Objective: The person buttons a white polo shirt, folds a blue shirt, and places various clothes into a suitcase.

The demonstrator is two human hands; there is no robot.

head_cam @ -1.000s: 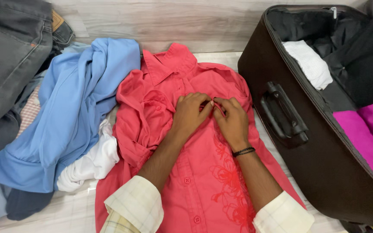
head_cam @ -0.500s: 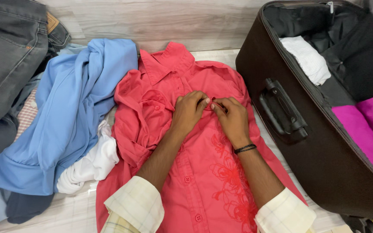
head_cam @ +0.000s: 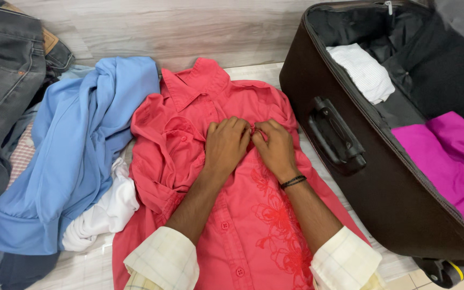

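Observation:
A coral-red button shirt (head_cam: 232, 215) with red floral embroidery lies flat, collar away from me. My left hand (head_cam: 225, 145) and my right hand (head_cam: 275, 147) meet at the button strip on the chest. Both pinch the fabric there, fingertips touching. The button under my fingers is hidden. A black band circles my right wrist. My cream checked sleeves are rolled up at the bottom edge.
An open dark brown suitcase (head_cam: 350, 177) stands to the right, holding a white folded garment (head_cam: 362, 71) and a magenta cloth (head_cam: 447, 161). A blue shirt (head_cam: 76, 150), a white cloth (head_cam: 103, 212) and grey jeans (head_cam: 1, 75) are piled on the left.
My hands have stayed on the shirt's button strip, drawing closer together. The view has shifted, so everything sits a little further left.

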